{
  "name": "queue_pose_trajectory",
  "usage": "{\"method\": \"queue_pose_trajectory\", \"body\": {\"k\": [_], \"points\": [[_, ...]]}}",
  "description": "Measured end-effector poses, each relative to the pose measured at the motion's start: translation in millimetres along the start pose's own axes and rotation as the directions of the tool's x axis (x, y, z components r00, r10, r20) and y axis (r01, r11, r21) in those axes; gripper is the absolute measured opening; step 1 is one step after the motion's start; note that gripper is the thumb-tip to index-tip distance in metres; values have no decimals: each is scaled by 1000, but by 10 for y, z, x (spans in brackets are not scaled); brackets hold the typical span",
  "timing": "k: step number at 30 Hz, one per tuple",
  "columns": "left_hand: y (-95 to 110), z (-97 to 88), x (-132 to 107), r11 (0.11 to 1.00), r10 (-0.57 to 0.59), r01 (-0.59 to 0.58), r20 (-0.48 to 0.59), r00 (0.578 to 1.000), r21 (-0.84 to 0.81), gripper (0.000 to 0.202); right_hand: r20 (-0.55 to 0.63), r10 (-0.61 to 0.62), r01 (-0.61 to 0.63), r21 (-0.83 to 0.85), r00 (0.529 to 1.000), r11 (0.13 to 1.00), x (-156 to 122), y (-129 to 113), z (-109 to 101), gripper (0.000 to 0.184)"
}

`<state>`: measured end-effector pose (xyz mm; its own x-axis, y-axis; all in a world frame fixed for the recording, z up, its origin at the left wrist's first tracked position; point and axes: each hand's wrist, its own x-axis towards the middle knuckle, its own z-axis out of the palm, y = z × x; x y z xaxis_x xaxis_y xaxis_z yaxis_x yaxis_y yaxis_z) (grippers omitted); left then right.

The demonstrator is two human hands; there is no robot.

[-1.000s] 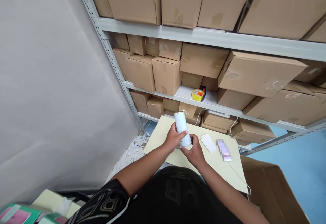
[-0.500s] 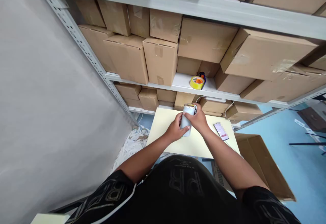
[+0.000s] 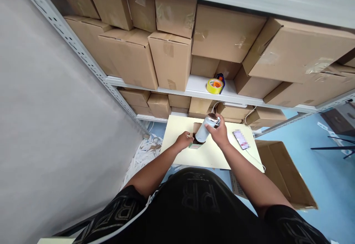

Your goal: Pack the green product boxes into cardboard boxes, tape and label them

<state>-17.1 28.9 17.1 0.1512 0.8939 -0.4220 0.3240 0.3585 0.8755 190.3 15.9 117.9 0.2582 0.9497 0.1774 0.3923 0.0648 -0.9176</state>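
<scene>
My right hand point(image 3: 219, 132) is wrapped round the upper part of a pale blue insulated bottle point(image 3: 202, 132) with a shiny cap and a loop at its side. The bottle leans, its lower end at the opening of a small box point(image 3: 195, 146) with a greenish front and brown inside. How far in the bottle reaches is hard to see. At the box's left edge, my left hand point(image 3: 183, 141) grips the side with fingers and thumb. The box stands on a cream tabletop point(image 3: 177, 125).
A phone point(image 3: 240, 139) lies at the table's right, a white cable running past it. Behind rises a metal shelf point(image 3: 183, 95) packed with cardboard boxes point(image 3: 170, 61), with a yellow tape roll point(image 3: 215, 86) on it. An open carton point(image 3: 285, 173) is at the right; paper scraps point(image 3: 141, 159) lie left.
My left hand has let go of the bottle and moved left and down onto the small box. My right hand now holds the bottle alone, tilted over the box, which shows more.
</scene>
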Motion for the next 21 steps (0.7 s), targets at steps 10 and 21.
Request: {"method": "queue_pose_trajectory", "body": {"k": [10, 21], "points": [[-138, 133, 37, 978, -69, 87, 99, 993, -191, 17, 10, -25, 27, -147, 1000, 989, -195, 502, 261, 85], [-61, 151, 0, 977, -79, 92, 72, 994, -195, 8, -37, -88, 81, -169, 995, 982, -157, 612, 286, 86]]}}
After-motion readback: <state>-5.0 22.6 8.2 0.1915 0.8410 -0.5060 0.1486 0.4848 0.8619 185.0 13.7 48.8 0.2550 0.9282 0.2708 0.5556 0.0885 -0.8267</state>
